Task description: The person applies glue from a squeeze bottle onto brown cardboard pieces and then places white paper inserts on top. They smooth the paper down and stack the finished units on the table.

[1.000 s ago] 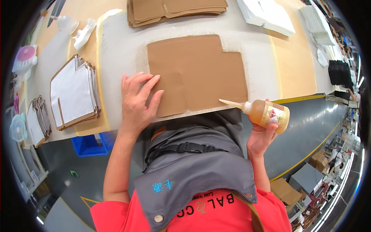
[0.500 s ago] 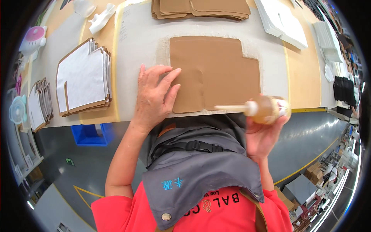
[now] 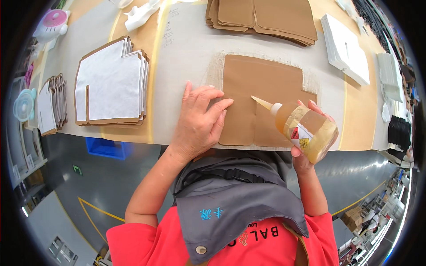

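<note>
The flat panel was plain brown. The bottle showed amber, with a tan wrapping and a label in red, yellow and white; its nozzle was cream. The layered pieces were white, edged in brown. The table covering was grey, its strips tan. The apron was dark grey with blue embroidery, the shirt bright red with black lettering, the bin blue.

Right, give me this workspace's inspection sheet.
Surface: pale grey worktop, streaky marks beside the brown panel.
Work items: brown panel flat; amber bottle tilted, nozzle over panel.
Clutter: white-faced stack left, brown stack beyond the panel, white stack right.
Hands: left hand open at the panel's left edge, contact unclear; right hand gripping the bottle.
Cables: nothing seen.
Surroundings: blue bin below the worktop; yellow floor lines.
</note>
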`<state>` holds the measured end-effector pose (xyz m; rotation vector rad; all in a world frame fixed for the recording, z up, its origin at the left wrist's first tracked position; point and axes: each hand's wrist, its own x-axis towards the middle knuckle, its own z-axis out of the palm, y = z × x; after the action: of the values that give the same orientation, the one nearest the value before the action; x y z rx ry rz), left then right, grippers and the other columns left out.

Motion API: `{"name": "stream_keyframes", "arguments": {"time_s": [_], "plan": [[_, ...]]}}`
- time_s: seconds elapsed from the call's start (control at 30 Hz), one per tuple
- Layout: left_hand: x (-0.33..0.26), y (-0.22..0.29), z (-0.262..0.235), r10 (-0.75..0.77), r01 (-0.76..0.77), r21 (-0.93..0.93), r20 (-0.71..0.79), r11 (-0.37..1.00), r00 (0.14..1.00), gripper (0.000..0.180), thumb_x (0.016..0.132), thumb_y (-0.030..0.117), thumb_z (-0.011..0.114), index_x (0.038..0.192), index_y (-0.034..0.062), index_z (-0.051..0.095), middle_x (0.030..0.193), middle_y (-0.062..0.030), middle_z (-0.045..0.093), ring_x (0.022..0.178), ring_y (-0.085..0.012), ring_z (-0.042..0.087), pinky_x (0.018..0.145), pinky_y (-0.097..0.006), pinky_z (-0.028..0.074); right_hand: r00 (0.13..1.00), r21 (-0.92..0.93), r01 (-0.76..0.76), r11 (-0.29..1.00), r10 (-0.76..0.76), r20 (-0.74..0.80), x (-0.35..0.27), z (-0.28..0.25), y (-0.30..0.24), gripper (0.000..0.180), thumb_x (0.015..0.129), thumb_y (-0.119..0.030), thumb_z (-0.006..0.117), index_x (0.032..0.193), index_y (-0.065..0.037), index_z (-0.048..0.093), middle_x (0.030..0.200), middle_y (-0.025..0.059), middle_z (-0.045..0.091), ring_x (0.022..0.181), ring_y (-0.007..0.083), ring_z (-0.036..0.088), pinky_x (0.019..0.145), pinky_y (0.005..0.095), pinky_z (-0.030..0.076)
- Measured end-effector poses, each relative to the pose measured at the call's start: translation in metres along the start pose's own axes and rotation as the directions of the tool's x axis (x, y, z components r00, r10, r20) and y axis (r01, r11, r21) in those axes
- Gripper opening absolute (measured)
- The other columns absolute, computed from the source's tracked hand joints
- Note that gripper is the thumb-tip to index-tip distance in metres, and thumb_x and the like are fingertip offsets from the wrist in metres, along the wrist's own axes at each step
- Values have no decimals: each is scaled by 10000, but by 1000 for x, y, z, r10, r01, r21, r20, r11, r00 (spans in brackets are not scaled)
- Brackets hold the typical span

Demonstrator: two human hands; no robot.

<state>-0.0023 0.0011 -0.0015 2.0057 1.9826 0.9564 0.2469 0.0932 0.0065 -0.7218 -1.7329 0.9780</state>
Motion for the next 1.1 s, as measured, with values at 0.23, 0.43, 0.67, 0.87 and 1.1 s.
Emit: {"name": "stream_keyframes", "arguments": {"time_s": [0.23,0.43,0.67,0.87,1.1], "plan": [[0,-1,0,-8,8,-22,3,1000,1000,270,843,40,643,1095,113,707,1158,-63,571,1179,-282,540,1147,-582,279,997,-63,-66,996,63,-40,-2,-12,-6,1080,673,-595,834,1408,-104,213,1400,258,446,1273,405,509,1049,600,452],[0,-1,0,-3,3,-19,1,1000,1000,268,841,34,642,1092,107,705,1155,-65,570,1175,-284,542,1141,-582,284,956,78,-224,971,235,-177,-1,-9,-14,1050,701,-601,820,1408,-94,233,1421,264,434,1276,436,500,1063,591,435],[-1,-1,2,7,-7,-3,-11,1000,1000,263,848,25,635,1091,101,701,1153,-64,570,1171,-284,546,1138,-585,283,963,77,-212,974,222,-156,-15,-17,-19,982,811,-591,735,1479,-11,309,1470,245,416,1311,424,477,1108,586,388],[-1,0,2,21,-20,3,-21,1000,1000,255,852,23,637,1090,93,698,1151,-69,570,1160,-289,551,1126,-594,288,952,30,-266,963,268,-147,-38,-28,-27,1053,766,-667,728,1479,-20,303,1454,235,434,1309,406,482,1093,594,403],[-1,1,2,42,-42,8,-27,999,999,258,847,19,639,1088,88,696,1151,-73,573,1152,-303,553,1126,-584,289,970,87,-217,972,225,-94,-70,-42,-31,1073,650,-649,837,1381,-96,281,1364,204,475,1261,353,517,1030,608,460]]}}
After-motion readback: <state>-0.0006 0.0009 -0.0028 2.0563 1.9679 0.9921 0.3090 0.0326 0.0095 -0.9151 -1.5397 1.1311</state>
